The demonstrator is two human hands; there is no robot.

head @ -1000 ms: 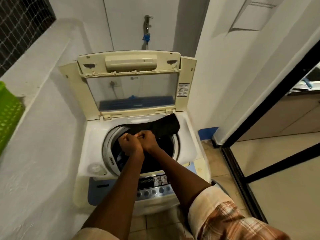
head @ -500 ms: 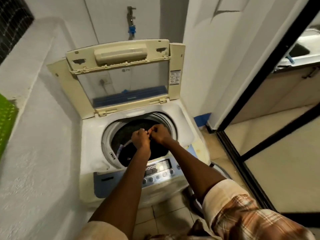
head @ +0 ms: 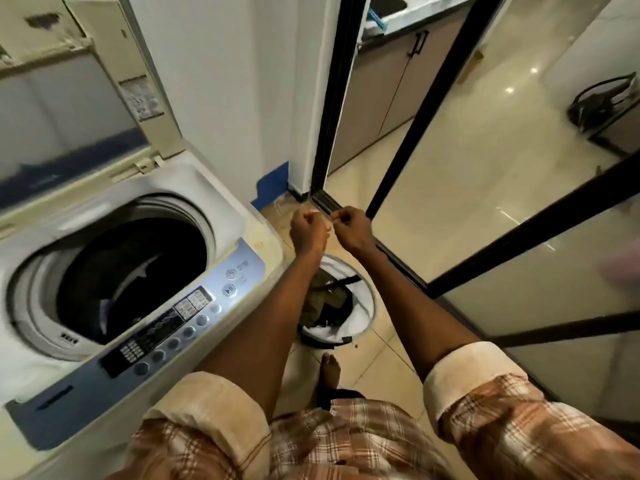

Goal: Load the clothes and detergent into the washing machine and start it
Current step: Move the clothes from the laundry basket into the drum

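Both fists curled, left hand [head: 309, 227] and right hand [head: 350, 227] pinching something tiny between them – can't tell what. We hover above the laundry basket [head: 363, 299], w/ clothes [head: 323, 301] inside – probably next into the open washer [head: 221, 216].

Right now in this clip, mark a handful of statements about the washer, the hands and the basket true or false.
1. The washing machine lid is closed. False: it stands open.
2. Dark clothes lie in the drum. True.
3. Both hands are inside the drum. False: the left hand and right hand are above the floor, right of the machine.
4. A laundry basket on the floor holds clothes. True.
5. The person wears shoes. False: a bare foot shows.
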